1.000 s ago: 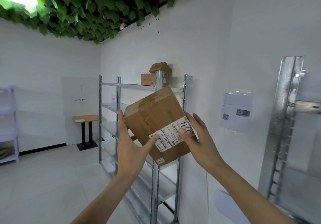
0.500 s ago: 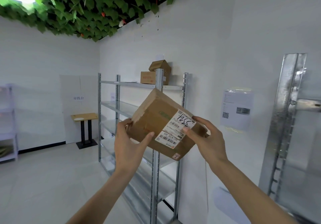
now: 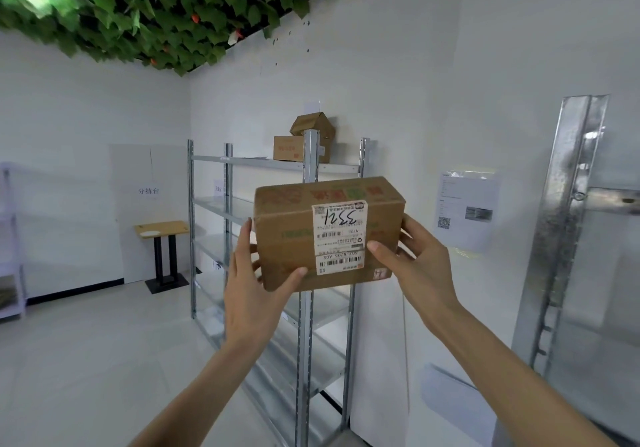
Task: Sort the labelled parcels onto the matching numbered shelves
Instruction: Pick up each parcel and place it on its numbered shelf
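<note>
a brown cardboard parcel (image 3: 325,235) is held up in mid-air at the centre of the view, level and square to the camera, in front of a metal shelving rack (image 3: 304,325). the left hand (image 3: 254,282) takes its 8 o'clock corner: the fingers run up the left side face and the thumb presses across the bottom front edge. the right hand (image 3: 420,266) takes the 4 o'clock side, thumb on the front face just beside the label, fingers wrapped behind the right end. both grips are closed on the parcel, each hand partly curled round its own end.

a white shipping label (image 3: 339,237) runs down the front face, slightly right of centre. it reads upside down, with black handwritten digits near its top and barcodes below. a small red mark sits at the parcel's 5 o'clock corner.

the rack stands against the white wall behind the parcel, its bare shelves stepping down toward 6 o'clock. on its top shelf, at 12 o'clock from the parcel, sit two small boxes (image 3: 298,146), one tilted on top of the other. a small wooden worktop (image 3: 161,230) on a black post stands at 9 o'clock by the far wall. a printed notice (image 3: 467,211) hangs on the wall at 3 o'clock, and another metal upright (image 3: 568,224) rises beyond it. green leaves (image 3: 145,6) cover the ceiling at 11 o'clock.
</note>
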Demonstrator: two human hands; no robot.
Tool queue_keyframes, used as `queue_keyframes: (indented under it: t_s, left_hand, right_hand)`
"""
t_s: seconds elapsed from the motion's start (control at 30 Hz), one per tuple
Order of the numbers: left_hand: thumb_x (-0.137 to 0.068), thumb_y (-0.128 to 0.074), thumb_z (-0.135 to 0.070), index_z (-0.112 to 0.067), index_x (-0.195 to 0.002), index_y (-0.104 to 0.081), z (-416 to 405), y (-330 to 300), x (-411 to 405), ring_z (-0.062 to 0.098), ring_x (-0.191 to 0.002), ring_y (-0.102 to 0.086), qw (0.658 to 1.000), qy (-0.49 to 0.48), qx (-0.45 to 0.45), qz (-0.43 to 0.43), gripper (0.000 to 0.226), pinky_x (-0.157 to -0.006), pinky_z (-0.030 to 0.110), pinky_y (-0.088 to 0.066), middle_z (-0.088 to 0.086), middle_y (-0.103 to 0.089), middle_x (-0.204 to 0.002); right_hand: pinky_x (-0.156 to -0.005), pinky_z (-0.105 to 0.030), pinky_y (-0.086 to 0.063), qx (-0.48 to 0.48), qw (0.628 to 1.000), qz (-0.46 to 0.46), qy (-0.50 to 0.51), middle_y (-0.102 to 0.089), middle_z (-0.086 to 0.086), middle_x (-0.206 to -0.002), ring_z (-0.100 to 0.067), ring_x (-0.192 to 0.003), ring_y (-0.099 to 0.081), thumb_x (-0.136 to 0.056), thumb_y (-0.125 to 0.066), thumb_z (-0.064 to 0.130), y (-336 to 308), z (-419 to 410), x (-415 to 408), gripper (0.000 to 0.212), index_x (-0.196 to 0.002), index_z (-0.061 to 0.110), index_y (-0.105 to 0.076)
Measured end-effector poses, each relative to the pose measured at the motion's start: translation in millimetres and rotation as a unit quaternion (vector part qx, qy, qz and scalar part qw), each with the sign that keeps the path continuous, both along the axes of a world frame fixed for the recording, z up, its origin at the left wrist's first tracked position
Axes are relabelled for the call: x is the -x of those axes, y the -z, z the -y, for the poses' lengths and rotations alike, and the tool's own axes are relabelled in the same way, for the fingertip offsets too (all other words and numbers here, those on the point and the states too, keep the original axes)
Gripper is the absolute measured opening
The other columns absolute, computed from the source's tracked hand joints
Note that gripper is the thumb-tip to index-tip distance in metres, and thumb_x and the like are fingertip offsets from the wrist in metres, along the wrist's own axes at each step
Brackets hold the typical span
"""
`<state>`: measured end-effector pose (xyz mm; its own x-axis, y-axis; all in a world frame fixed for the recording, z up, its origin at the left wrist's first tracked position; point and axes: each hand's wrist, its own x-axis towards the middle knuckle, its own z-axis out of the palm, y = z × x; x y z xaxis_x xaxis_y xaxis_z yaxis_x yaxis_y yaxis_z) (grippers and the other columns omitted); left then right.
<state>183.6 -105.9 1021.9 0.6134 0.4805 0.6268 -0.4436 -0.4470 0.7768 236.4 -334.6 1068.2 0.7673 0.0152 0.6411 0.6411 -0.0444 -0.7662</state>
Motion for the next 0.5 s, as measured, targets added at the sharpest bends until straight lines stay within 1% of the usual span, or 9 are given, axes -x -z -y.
queue_keyframes:
  t_s: [0.07, 0.1, 0.13, 0.2, 0.23, 0.3, 0.4, 0.43, 0.5]
  left_hand:
    - [-0.068, -0.091, -0.042, -0.066, -0.149, -0.005, 5.2, -3.8, 0.9, 0.011, -0.112, -0.062, 1.000, 0.001, -0.005, 0.003, 0.120, -0.098, 0.052, -0.055, -0.012, -0.056, -0.135]
    - [-0.068, -0.091, -0.041, -0.068, -0.147, -0.001, 8.7, -5.4, 1.5, 0.007, -0.106, -0.063, 1.000, 0.005, -0.007, 0.005, 0.123, -0.097, 0.049, -0.055, -0.014, -0.056, -0.132]
    - [-0.067, -0.091, -0.041, -0.070, -0.146, 0.000, 12.7, -6.8, 2.0, 0.004, -0.104, -0.062, 1.000, 0.014, -0.005, 0.010, 0.124, -0.095, 0.046, -0.056, -0.015, -0.054, -0.130]
    - [-0.064, -0.091, -0.043, -0.069, -0.146, -0.006, 21.8, -7.7, -0.3, 0.009, -0.107, -0.063, 0.999, 0.041, 0.004, 0.021, 0.122, -0.091, 0.045, -0.059, -0.014, -0.049, -0.137]
    - [-0.063, -0.091, -0.044, -0.067, -0.146, -0.012, 27.4, -7.6, -2.4, 0.012, -0.110, -0.062, 0.998, 0.053, 0.004, 0.025, 0.117, -0.088, 0.045, -0.060, -0.013, -0.047, -0.141]
    - [-0.065, -0.091, -0.043, -0.058, -0.144, -0.024, 40.9, -7.9, -6.6, 0.014, -0.112, -0.061, 0.997, 0.062, 0.000, 0.035, 0.105, -0.084, 0.042, -0.062, -0.010, -0.046, -0.144]
    - [-0.071, -0.090, -0.040, -0.044, -0.144, -0.029, 65.5, -8.9, -13.7, 0.015, -0.116, -0.058, 0.996, 0.074, 0.004, 0.051, 0.095, -0.087, 0.037, -0.060, -0.010, -0.046, -0.141]
    - [-0.072, -0.090, -0.038, -0.040, -0.145, -0.030, 75.6, -11.0, -13.7, 0.014, -0.116, -0.058, 0.995, 0.082, 0.006, 0.058, 0.095, -0.084, 0.032, -0.060, -0.009, -0.046, -0.141]
    - [-0.074, -0.090, -0.034, -0.033, -0.147, -0.031, 97.7, -16.6, -12.6, 0.014, -0.116, -0.057, 0.992, 0.104, 0.015, 0.072, 0.094, -0.074, 0.017, -0.056, -0.007, -0.046, -0.142]
  right_hand:
    - [-0.098, -0.017, -0.052, 0.019, 1.000, 0.017, 0.017, -0.069, 0.018, -0.129, 0.005, -0.117, -0.063, -0.087, -0.083, 0.016, -1.1, 4.1, -0.7, 0.064, -0.141, 0.038, -0.057]
    - [-0.100, -0.017, -0.050, 0.031, 0.999, 0.024, 0.024, -0.067, 0.023, -0.129, 0.005, -0.120, -0.061, -0.089, -0.082, 0.020, -2.9, 6.9, 1.6, 0.064, -0.141, 0.045, -0.054]
    - [-0.099, -0.017, -0.049, 0.047, 0.998, 0.030, 0.029, -0.065, 0.031, -0.126, 0.008, -0.120, -0.059, -0.091, -0.080, 0.025, -5.6, 9.7, 5.0, 0.064, -0.139, 0.053, -0.049]
    - [-0.090, -0.012, -0.052, 0.057, 0.998, 0.029, 0.018, -0.063, 0.042, -0.117, 0.016, -0.114, -0.057, -0.094, -0.075, 0.027, -11.2, 17.5, 12.4, 0.062, -0.134, 0.061, -0.043]
    - [-0.087, -0.012, -0.054, 0.057, 0.998, 0.030, 0.012, -0.064, 0.040, -0.117, 0.015, -0.113, -0.059, -0.095, -0.074, 0.025, -12.9, 23.2, 15.0, 0.061, -0.137, 0.059, -0.043]
    - [-0.092, -0.017, -0.055, 0.063, 0.997, 0.034, 0.015, -0.066, 0.027, -0.127, 0.007, -0.118, -0.060, -0.096, -0.074, 0.024, -15.1, 37.3, 21.1, 0.063, -0.147, 0.047, -0.045]
    - [-0.094, -0.017, -0.055, 0.050, 0.996, 0.044, 0.067, -0.064, 0.013, -0.136, 0.004, -0.121, -0.059, -0.088, -0.082, 0.027, -18.2, 64.2, 31.9, 0.066, -0.147, 0.033, -0.052]
    - [-0.095, -0.018, -0.055, 0.037, 0.994, 0.049, 0.093, -0.064, 0.011, -0.135, 0.004, -0.120, -0.060, -0.085, -0.085, 0.028, -19.8, 74.5, 35.7, 0.064, -0.142, 0.033, -0.056]
    - [-0.102, -0.031, -0.055, 0.027, 0.986, 0.061, 0.152, -0.061, 0.009, -0.136, -0.005, -0.124, -0.060, -0.079, -0.090, 0.039, -26.2, 95.5, 46.8, 0.061, -0.132, 0.043, -0.060]
